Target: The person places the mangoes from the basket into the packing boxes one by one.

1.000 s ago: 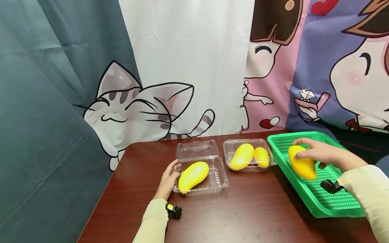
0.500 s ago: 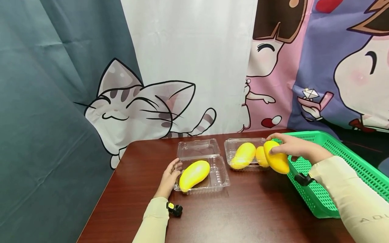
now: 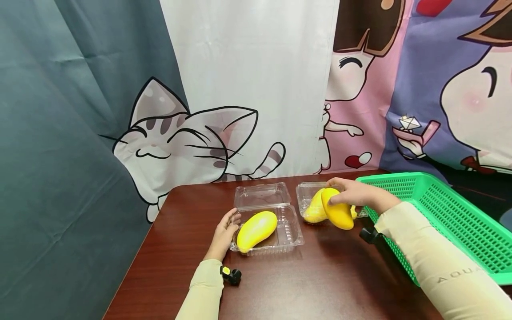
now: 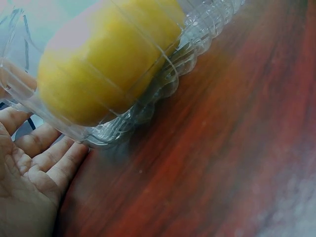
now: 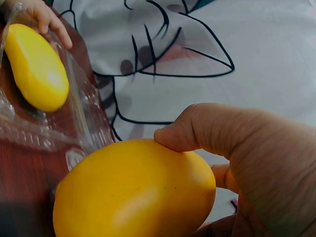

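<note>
My right hand (image 3: 356, 194) grips a yellow mango (image 3: 337, 209), thumb on its near side. It holds the mango in front of the clear box at the back (image 3: 302, 192), hiding part of that box and its fruit. A second mango (image 3: 315, 209) lies in that box; only a sliver of another yellow fruit (image 3: 354, 212) shows beside my hand. To the left, a clear plastic clamshell (image 3: 294, 229), lid laid back, holds one mango (image 3: 257, 231). My left hand (image 3: 222, 233) rests against its left side with fingers extended, as the left wrist view (image 4: 42, 163) shows.
A green perforated basket (image 3: 444, 189) stands at the right; no fruit shows in its visible part. The dark red wooden table (image 3: 280, 289) runs beneath everything. A printed curtain (image 3: 248, 66) hangs close behind the table's back edge.
My right hand has carried the mango leftward from over the green basket, past its rim, to in front of the back box. My left hand has stayed at the clamshell.
</note>
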The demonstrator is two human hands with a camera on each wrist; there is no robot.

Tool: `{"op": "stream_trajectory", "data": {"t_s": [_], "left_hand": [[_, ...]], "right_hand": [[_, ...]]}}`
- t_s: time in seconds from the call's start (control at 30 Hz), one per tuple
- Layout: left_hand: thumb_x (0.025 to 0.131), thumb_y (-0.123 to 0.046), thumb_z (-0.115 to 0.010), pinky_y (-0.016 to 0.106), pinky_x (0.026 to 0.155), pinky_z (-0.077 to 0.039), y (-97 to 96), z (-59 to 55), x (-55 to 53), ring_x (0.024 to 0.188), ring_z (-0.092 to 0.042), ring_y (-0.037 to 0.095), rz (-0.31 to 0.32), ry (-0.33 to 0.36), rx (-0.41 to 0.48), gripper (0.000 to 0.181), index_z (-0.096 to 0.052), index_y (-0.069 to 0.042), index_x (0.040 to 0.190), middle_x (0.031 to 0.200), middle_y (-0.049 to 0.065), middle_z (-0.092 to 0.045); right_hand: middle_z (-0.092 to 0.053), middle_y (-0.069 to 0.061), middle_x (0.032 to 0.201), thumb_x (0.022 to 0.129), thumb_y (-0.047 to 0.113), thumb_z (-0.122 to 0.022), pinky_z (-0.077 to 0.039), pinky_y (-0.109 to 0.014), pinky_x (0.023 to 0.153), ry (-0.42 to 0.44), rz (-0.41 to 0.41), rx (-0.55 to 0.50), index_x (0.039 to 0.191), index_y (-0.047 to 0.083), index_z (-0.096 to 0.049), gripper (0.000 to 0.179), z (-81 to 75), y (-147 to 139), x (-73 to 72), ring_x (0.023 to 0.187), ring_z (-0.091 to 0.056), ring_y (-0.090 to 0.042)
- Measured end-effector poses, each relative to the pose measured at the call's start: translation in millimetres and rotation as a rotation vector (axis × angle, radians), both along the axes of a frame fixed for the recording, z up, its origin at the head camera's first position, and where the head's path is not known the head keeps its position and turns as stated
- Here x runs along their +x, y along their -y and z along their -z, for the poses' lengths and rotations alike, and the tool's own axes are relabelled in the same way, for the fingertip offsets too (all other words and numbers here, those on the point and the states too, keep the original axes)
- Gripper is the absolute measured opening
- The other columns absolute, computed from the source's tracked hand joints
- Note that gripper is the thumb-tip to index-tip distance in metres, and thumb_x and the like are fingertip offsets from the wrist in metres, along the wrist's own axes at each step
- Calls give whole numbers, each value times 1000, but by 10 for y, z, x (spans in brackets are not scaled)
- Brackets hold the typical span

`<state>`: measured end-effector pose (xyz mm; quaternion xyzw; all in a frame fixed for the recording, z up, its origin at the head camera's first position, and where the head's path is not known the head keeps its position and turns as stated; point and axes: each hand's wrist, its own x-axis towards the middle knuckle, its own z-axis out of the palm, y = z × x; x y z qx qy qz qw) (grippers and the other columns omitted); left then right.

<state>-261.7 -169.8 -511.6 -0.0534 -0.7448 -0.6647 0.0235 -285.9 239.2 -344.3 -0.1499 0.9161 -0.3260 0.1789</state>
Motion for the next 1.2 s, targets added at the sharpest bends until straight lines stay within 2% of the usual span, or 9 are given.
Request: {"op": "stream_trajectory", "data": {"t_s": [0.07,0.2,0.3,0.5,0.63,0.77,0.9,1.07,1.2], "left_hand": [[100,3,-45,54,111,-39,12,86,-59,138,-45,40,-7,2,5,58,-34,-4,157,149,23,-49],[100,2,-45,54,111,-39,31,237,-152,138,-46,39,-27,-9,9,58,-35,-6,157,148,21,-51],[100,1,-47,52,109,-42,35,283,-174,136,-49,38,-40,-27,1,58,-37,-7,156,146,20,-53],[98,1,-48,51,108,-43,27,268,-155,134,-50,37,-45,-31,9,58,-40,-8,155,144,19,-55],[99,-1,-48,52,109,-41,31,247,-140,135,-50,36,-38,-15,12,58,-39,-10,156,146,17,-54],[100,-2,-48,54,110,-41,42,243,-140,136,-48,37,-29,-18,16,58,-38,-10,156,147,19,-52],[99,-1,-48,54,110,-40,44,238,-142,136,-48,37,-27,-19,20,58,-39,-11,156,147,19,-52],[100,-2,-47,53,110,-41,53,255,-154,136,-49,34,-25,-13,10,57,-40,-13,156,146,16,-53],[100,-4,-48,52,111,-41,61,273,-171,136,-49,32,-24,-5,13,58,-41,-16,155,146,13,-54]], "right_hand": [[-53,-24,134,87,34,-72,-50,-38,71,-17,-22,-1,142,7,-45,67,23,71,-17,102,-56,-31],[-58,-18,119,85,35,-73,-50,-37,65,-18,-31,18,140,12,-48,65,70,196,-54,90,-58,-29],[-58,-16,118,85,36,-73,-50,-36,62,-9,-31,31,141,14,-48,65,106,295,-81,87,-58,-28],[-54,-19,131,84,35,-73,-54,-40,73,-15,-49,14,142,10,-49,68,180,507,-92,99,-57,-30],[-55,-19,128,82,34,-73,-54,-40,74,-5,-36,12,143,8,-47,70,212,644,-95,98,-58,-30],[-58,-15,119,82,35,-74,-52,-38,68,13,1,18,140,13,-49,66,241,776,-102,94,-58,-30],[-57,-13,118,81,36,-76,-49,-35,62,18,26,30,136,18,-52,63,277,896,-104,92,-56,-29],[-57,-13,118,81,36,-77,-45,-33,56,19,32,50,138,17,-52,65,322,1032,-106,86,-56,-29],[-58,-12,116,82,36,-76,-46,-34,56,14,39,65,137,17,-53,63,372,1132,-108,82,-56,-26]]}}
